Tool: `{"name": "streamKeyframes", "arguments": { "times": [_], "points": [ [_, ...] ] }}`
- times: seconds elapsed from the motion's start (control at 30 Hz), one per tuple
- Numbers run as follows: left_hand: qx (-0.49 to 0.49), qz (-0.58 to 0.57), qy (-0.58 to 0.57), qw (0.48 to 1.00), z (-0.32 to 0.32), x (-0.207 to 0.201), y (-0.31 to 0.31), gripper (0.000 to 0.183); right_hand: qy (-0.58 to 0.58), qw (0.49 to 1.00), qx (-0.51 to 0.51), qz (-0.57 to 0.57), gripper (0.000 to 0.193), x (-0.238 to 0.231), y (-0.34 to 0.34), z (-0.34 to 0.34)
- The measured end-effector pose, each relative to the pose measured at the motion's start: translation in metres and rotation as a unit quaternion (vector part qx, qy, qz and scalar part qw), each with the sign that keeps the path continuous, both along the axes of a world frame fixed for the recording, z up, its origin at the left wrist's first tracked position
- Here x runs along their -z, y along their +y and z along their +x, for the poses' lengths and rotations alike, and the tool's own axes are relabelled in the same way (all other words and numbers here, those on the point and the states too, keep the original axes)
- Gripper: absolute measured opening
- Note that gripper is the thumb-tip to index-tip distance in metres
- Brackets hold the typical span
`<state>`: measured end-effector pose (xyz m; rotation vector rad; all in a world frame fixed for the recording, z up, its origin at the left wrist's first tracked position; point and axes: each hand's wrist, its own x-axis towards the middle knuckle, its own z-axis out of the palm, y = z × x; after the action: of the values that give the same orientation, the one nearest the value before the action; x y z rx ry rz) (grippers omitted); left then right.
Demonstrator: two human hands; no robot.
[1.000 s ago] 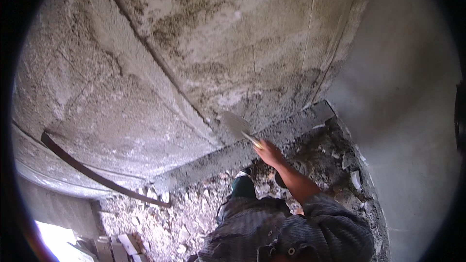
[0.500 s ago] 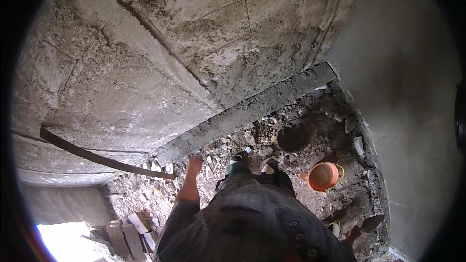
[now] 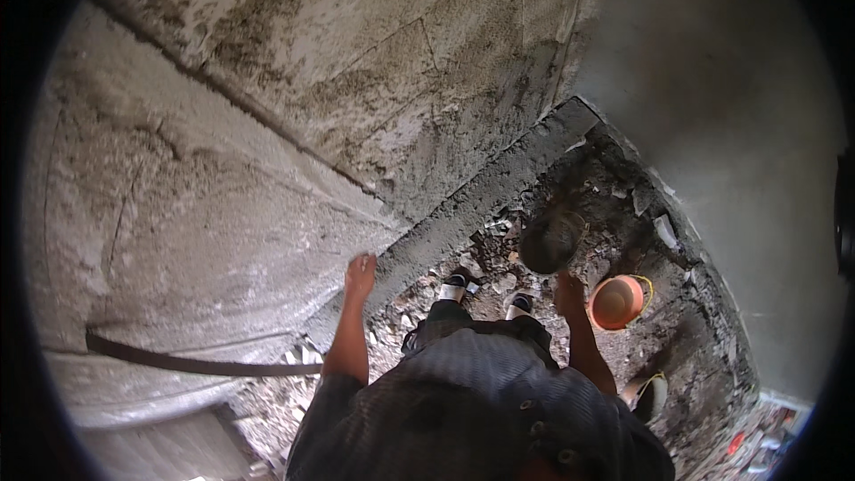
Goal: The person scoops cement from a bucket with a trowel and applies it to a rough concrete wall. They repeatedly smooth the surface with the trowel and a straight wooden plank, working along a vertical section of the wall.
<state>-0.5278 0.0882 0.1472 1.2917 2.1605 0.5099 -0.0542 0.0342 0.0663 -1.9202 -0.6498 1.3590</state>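
My left hand (image 3: 360,276) is closed in front of the rough plastered wall (image 3: 240,196), just by the ledge of grey mortar (image 3: 427,240) at its foot. Nothing shows in its fingers. On the other side, my right hand (image 3: 568,296) is closed at the near rim of a dark bucket (image 3: 549,245) with dark contents. The trowel seen in that hand a moment ago is hard to pick out now, its blade lost against the dark bucket. An orange bucket (image 3: 615,302) with a yellow handle stands to the right of this hand.
Broken rubble (image 3: 485,254) covers the ground around my feet. A long dark strip (image 3: 205,363) leans at the left wall. Another bucket (image 3: 655,396) stands at the lower right. A smooth grey wall (image 3: 712,169) rises on the right.
My right hand has swung from the lower right up to the dark bucket. My left hand has risen a little along the wall. The whole view has shifted.
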Motion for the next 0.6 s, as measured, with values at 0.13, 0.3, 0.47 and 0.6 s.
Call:
{"name": "streamKeyframes", "arguments": {
  "times": [0.13,0.3,0.47,0.6],
  "points": [
    [0.11,-0.09,0.057,0.988,-0.046,0.043,-0.083,0.037,0.153,0.987,0.016,0.037,0.029,-0.007,0.12,-0.109],
    [0.353,-0.04,0.191,0.915,-0.139,0.088,-0.23,0.023,0.286,0.945,0.093,0.127,0.021,-0.084,0.26,-0.227],
    [0.233,-0.209,0.153,0.937,-0.165,0.089,-0.276,0.025,0.301,0.919,0.121,0.222,0.022,-0.233,0.329,-0.297],
    [0.234,-0.155,0.171,0.944,-0.174,0.11,-0.259,0.027,0.17,0.896,0.121,0.391,0.03,-0.369,0.34,-0.302]
  ]
}}
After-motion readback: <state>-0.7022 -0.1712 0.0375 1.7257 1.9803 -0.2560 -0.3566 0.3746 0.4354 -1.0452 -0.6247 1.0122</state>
